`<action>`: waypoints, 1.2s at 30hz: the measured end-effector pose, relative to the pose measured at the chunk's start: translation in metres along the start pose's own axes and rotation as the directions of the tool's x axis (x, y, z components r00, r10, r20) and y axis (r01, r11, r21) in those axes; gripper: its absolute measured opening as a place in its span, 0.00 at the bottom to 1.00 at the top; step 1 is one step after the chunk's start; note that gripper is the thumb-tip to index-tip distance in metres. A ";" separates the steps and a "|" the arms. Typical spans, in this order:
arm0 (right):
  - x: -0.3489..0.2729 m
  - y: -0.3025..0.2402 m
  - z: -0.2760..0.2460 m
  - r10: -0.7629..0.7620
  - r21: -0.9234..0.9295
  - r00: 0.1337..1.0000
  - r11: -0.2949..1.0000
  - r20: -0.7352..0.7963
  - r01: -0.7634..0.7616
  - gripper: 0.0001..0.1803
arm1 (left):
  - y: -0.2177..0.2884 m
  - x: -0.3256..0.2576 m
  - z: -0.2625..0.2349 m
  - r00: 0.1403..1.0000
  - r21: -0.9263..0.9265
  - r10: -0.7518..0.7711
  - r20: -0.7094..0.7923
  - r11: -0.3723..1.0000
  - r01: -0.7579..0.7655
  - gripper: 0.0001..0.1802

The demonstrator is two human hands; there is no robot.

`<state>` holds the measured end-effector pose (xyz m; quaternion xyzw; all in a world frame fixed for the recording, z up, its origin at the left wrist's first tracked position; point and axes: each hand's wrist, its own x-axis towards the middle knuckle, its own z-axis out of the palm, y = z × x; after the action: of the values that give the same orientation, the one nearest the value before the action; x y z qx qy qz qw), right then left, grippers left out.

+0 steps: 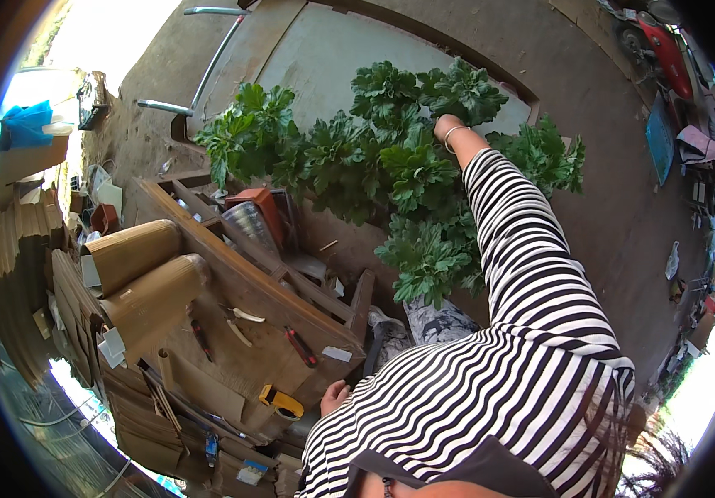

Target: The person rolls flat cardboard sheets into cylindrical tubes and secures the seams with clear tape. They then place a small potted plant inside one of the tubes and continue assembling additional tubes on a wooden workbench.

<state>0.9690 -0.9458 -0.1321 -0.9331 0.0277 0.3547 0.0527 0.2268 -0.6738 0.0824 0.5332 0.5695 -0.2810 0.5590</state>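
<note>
My right arm, in a black-and-white striped sleeve, stretches out into a bushy green leafy plant (pixel 390 166). My right hand (pixel 447 129) is at the top of the plant. Only its wrist with a thin bangle shows; the fingers are buried among the leaves. My left hand (pixel 334 397) rests low against the edge of a wooden workbench (pixel 249 282), fingers curled under, next to a yellow tape measure (pixel 283 402). Whether it grips the edge is unclear.
On the bench lie a red-handled tool (pixel 301 347), pliers (pixel 241 315) and two brown cardboard rolls (pixel 137 249). Behind it stands a wooden crate of clutter (pixel 258 212). Bare earth surrounds the plant. A red motorbike (pixel 664 46) is parked at the top right and metal pipes (pixel 208 58) at the top left.
</note>
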 end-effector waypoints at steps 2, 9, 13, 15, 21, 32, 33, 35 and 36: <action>0.010 -0.010 -0.001 -0.042 0.090 0.998 0.995 -0.036 0.045 0.21 | 0.027 -0.020 0.013 0.999 -0.188 -0.051 -0.004 0.981 0.050 0.21; 0.040 -0.039 -0.002 -0.232 0.320 0.972 0.919 -0.034 0.230 0.16 | 0.036 -0.019 0.046 0.986 -0.268 -0.157 0.052 0.949 0.165 0.23; 0.049 -0.047 -0.002 -0.211 0.202 0.977 0.958 0.015 0.204 0.17 | 0.052 -0.013 0.061 0.980 -0.176 -0.188 0.067 0.964 0.197 0.22; 0.054 -0.048 0.002 -0.209 0.160 0.978 0.966 0.029 0.202 0.17 | 0.060 -0.011 0.068 0.975 -0.195 -0.215 0.048 0.956 0.220 0.21; 0.071 -0.045 0.012 -0.197 0.094 0.979 0.977 0.052 0.191 0.19 | 0.054 -0.001 0.073 0.967 -0.283 -0.252 0.025 0.926 0.248 0.19; 0.119 -0.058 0.035 -0.200 0.088 0.980 0.976 0.008 0.199 0.23 | 0.073 0.003 0.085 0.967 -0.164 -0.253 0.043 0.952 0.256 0.20; 0.125 -0.064 0.035 -0.208 0.105 0.978 0.973 -0.009 0.208 0.24 | 0.079 0.003 0.086 0.967 -0.144 -0.250 0.037 0.957 0.253 0.20; 0.138 -0.072 0.034 -0.225 0.142 0.973 0.963 -0.042 0.229 0.25 | 0.075 0.014 0.078 0.971 -0.158 -0.238 0.040 0.958 0.241 0.20; 0.140 -0.072 0.036 -0.229 0.194 0.971 0.952 -0.067 0.237 0.25 | 0.071 0.018 0.071 0.971 -0.169 -0.235 0.046 0.956 0.239 0.20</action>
<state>1.0564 -0.8719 -0.2466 -0.9273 -0.0458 0.3209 0.1874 0.3197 -0.7137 0.0697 0.4069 0.6444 -0.3020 0.5727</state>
